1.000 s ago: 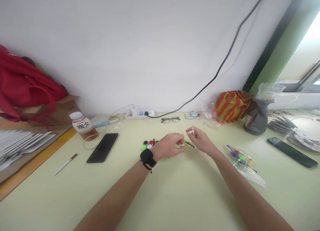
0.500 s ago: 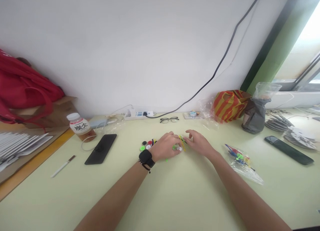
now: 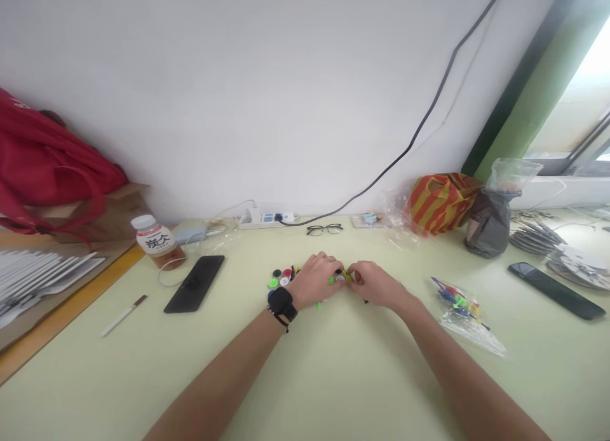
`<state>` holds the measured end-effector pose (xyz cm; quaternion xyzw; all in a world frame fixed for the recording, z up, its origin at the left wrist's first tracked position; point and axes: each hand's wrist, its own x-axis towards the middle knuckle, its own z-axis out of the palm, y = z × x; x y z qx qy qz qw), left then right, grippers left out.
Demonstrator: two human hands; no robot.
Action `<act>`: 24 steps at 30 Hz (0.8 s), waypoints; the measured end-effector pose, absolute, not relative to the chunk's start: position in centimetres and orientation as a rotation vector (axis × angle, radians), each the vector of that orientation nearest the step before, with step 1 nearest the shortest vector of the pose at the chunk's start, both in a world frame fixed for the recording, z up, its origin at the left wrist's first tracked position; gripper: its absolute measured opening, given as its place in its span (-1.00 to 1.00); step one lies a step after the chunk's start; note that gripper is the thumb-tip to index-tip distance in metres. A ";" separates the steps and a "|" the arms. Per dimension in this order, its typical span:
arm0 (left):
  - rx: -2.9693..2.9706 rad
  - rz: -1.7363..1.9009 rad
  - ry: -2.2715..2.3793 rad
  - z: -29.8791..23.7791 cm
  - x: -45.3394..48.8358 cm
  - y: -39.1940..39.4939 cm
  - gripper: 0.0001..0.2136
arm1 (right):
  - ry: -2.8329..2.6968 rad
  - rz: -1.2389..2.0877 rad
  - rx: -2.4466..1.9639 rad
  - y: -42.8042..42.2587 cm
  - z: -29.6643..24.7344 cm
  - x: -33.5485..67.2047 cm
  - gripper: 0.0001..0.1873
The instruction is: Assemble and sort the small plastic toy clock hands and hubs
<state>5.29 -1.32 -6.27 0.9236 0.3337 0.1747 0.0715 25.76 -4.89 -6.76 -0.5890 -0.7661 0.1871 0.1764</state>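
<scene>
My left hand (image 3: 317, 279), a black watch on its wrist, rests on the pale green table (image 3: 305, 371) with its fingers curled round small coloured plastic parts (image 3: 339, 277), green and yellow among them. My right hand (image 3: 376, 283) meets it from the right, fingers closed in a pinch on the same small parts. Just left of my left hand lies a heap of round plastic pieces (image 3: 282, 277) in green, red, white and black. What exactly sits between the fingertips is too small to name.
A clear bag of coloured parts (image 3: 460, 304) lies right of my hands. A black phone (image 3: 194, 282), a drink bottle (image 3: 157, 241) and a pen (image 3: 124, 314) are to the left. Glasses (image 3: 324, 228), a power strip (image 3: 267, 218), a striped bag (image 3: 441, 199) and another phone (image 3: 555, 290) line the back and right.
My right hand came down from a raised pinch, then moved left and closed against my left hand over the small parts. My left hand stayed nearly in place.
</scene>
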 end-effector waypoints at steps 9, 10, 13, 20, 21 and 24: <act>2.697 0.564 1.011 -4.5 4.6 -0.9 -0.76 | -1.980 0.400 -1.923 -5.7 -5.2 34.3 -0.71; 2.690 0.579 1.007 -4.3 4.5 -0.8 -0.76 | -1.971 0.420 -1.976 -5.7 -5.5 35.2 -0.69; 2.677 0.623 0.995 -3.7 4.0 -0.5 -0.76 | -2.001 0.561 -2.023 -5.7 -6.3 36.2 -0.70; 2.636 0.650 0.973 -2.6 3.3 -0.6 -0.81 | -2.041 0.567 -1.954 -5.5 -6.2 33.9 -0.80; 2.629 0.648 0.971 -2.4 3.3 -0.6 -0.81 | -2.030 0.546 -1.960 -5.5 -6.2 33.7 -0.79; 2.619 0.636 0.966 -1.9 3.2 -0.8 -0.80 | -1.983 0.479 -1.998 -5.4 -6.3 33.6 -0.77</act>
